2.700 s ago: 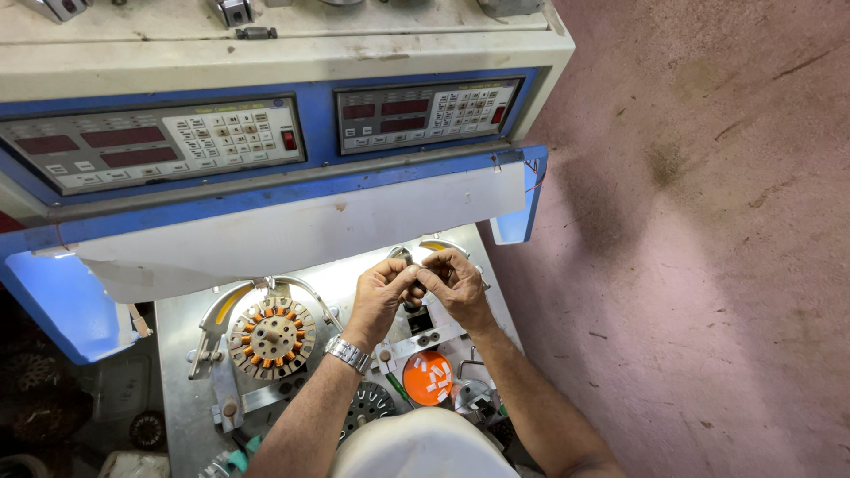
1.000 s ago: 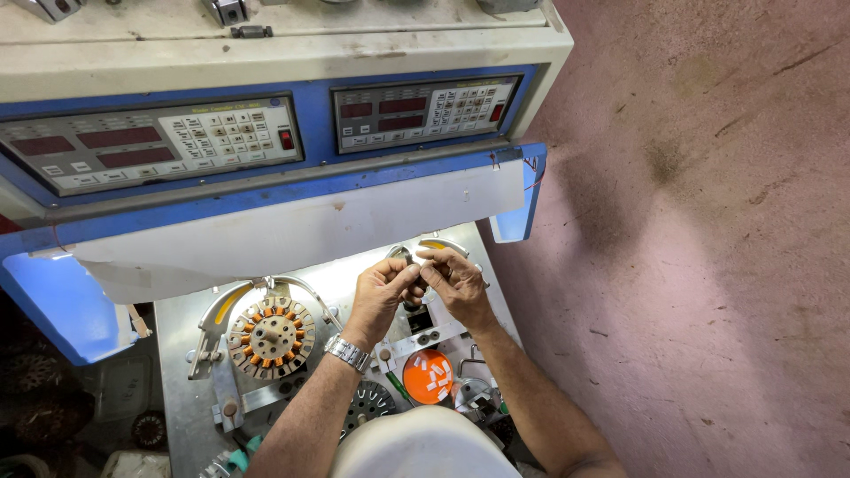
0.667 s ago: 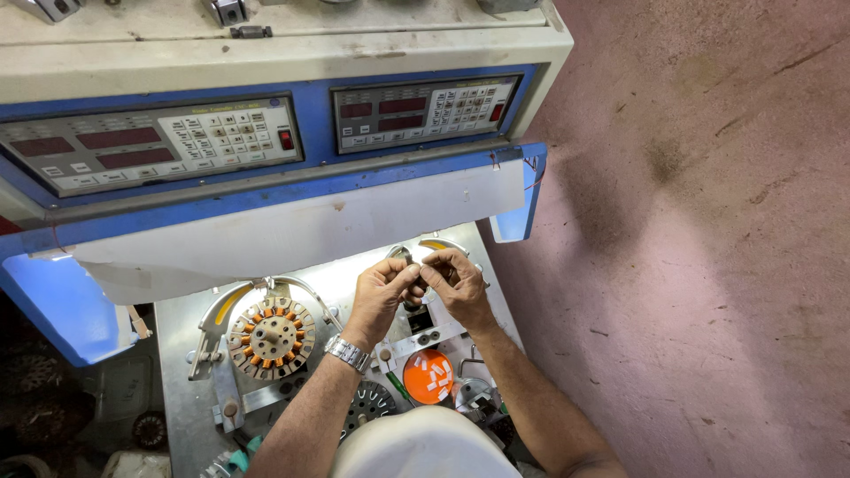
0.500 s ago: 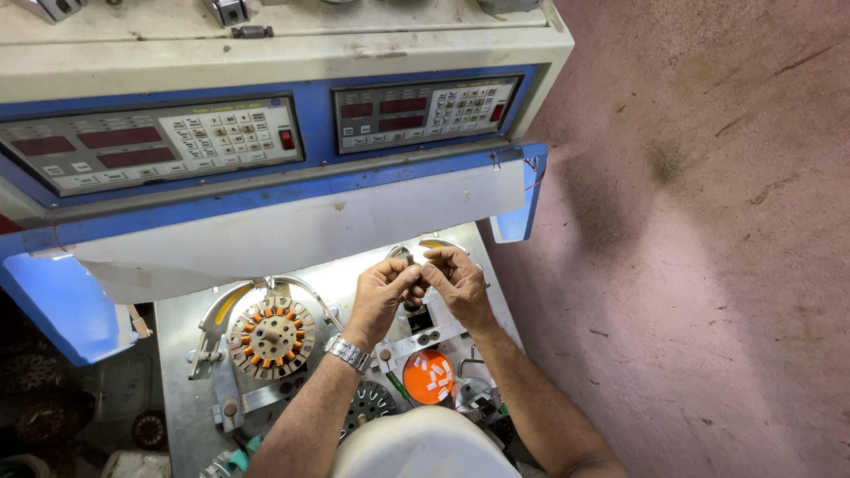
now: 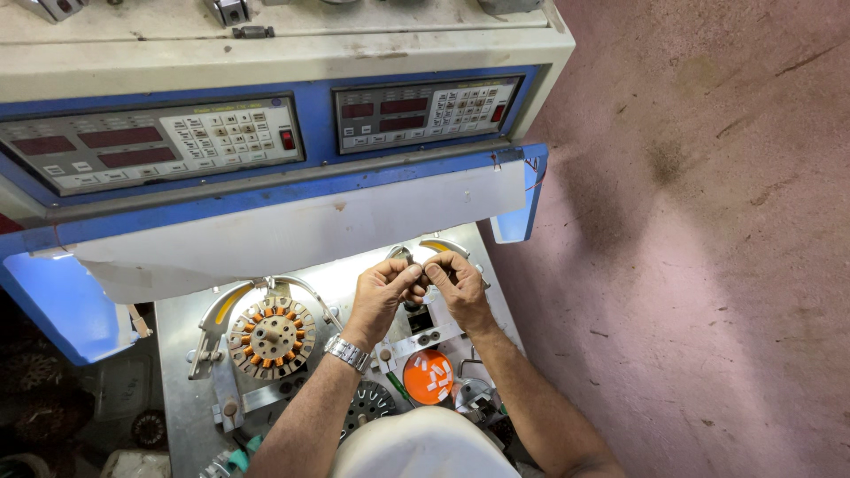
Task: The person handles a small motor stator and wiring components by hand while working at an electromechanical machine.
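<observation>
Both hands are meeting over the metal worktop (image 5: 177, 398): left hand (image 5: 382, 292) and right hand (image 5: 456, 285) are pinching a small part (image 5: 423, 278) between clenched fingers, too small to identify. Wound stator (image 5: 271, 337) is sitting left; orange disc (image 5: 428, 377) is lying below the hands.

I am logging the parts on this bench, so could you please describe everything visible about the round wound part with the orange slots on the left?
The round stator lies flat in a metal holder on the grey machine plate, left of both hands. It has a pale metal hub with small holes, and a ring of copper-coloured windings with orange inserts between them. A curved metal guard with a yellow strip arches over its upper edge. No hand touches it; the left hand is nearest.
</observation>
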